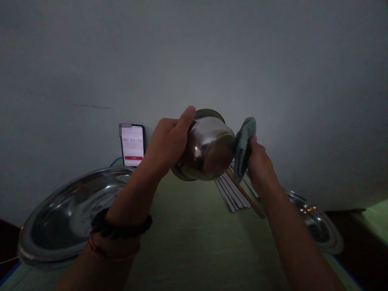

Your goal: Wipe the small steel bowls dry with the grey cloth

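Observation:
My left hand (168,141) grips a shiny round metal pot (209,149) by its rim, thumb on top. The pot is held up above the table, tilted on its side, with its rounded bottom toward the right. In my right hand (262,165) is a bunched grey-green cloth (245,147), pinched between the fingers. The cloth is right beside the pot's bottom; whether it touches I cannot tell. The pot's inside is turned away from view.
A large steel basin (42,226) stands on the table (188,242) at left, a smaller steel dish (327,238) at right. A phone (133,145) showing a timer leans on the wall (194,52). Behind the pot lie a folded striped item (232,194) and a brown stick (254,206).

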A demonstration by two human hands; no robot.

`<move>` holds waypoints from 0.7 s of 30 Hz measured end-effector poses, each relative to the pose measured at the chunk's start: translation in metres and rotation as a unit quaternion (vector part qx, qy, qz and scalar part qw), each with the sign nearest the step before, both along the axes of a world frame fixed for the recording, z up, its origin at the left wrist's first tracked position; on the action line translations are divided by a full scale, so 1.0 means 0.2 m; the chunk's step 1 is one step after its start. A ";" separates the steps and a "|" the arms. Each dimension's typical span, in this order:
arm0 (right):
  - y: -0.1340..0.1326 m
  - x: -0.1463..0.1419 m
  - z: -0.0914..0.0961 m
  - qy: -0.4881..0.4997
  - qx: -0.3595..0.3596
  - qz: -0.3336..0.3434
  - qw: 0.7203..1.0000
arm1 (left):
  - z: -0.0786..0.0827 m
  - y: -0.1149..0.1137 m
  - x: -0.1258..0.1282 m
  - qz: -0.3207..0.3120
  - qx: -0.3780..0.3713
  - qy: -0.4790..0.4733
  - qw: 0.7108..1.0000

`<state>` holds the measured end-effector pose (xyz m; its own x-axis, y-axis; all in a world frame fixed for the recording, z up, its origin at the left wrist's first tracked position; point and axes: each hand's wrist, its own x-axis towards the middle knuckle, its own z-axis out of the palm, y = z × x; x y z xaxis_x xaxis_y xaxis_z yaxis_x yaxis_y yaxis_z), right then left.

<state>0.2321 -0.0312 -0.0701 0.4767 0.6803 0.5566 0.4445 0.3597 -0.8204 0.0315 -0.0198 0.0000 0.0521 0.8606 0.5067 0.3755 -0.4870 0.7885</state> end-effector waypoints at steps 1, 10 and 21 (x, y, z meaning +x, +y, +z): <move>-0.02 0.00 0.03 0.022 0.015 -0.056 0.998 | 0.00 0.00 0.00 -0.008 0.005 0.033 0.999; -0.15 -0.12 0.15 -0.122 -0.062 0.182 0.974 | -0.02 -0.03 0.00 -0.140 0.047 0.145 0.978; -0.10 -0.09 0.08 0.106 -0.058 0.312 0.942 | -0.04 -0.01 -0.02 -0.196 -0.060 0.017 0.979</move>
